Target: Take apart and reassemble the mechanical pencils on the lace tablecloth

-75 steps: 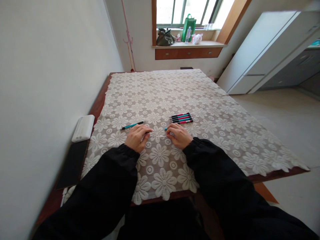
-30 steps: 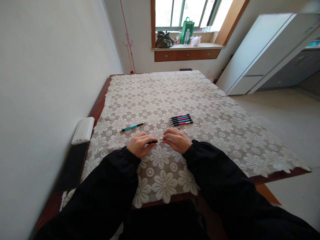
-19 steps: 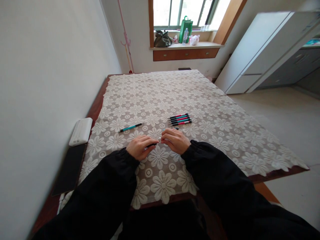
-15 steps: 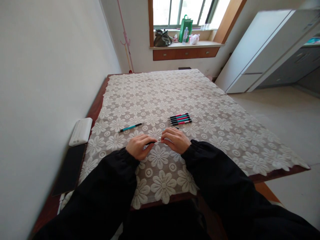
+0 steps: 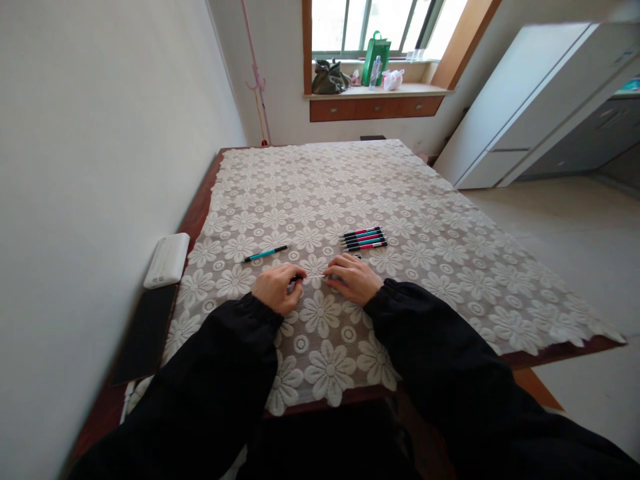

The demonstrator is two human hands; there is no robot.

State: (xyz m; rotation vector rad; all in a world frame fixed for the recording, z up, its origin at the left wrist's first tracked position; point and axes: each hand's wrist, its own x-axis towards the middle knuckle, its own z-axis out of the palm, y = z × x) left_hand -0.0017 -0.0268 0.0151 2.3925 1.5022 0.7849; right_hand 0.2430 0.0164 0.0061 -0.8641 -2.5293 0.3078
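My left hand (image 5: 278,287) is closed in a pinch around a short black pen part (image 5: 297,279), mostly hidden by the fingers. A thin white rod (image 5: 315,276), like a pen's inner tube, runs from it to my right hand (image 5: 354,277), whose thumb and fingers pinch its other end. Just beyond the right fingers, a dark-tipped piece (image 5: 357,257) shows, largely covered by that hand. Past my left hand lies a single teal and black pen (image 5: 265,254), slightly slanted. Several red, teal and black pens (image 5: 364,239) lie side by side beyond my right hand.
A lace flower tablecloth (image 5: 320,313) covers the wooden table. At the left edge, by the wall, are a white power-bank-like box (image 5: 167,260) and a flat black device (image 5: 145,333) with a white cable. A windowsill with bags and a white fridge (image 5: 520,100) stand beyond.
My hands have drawn slightly apart, so more of the thin white rod shows between them. The whole view has shifted a little; the pens on the table stay put.
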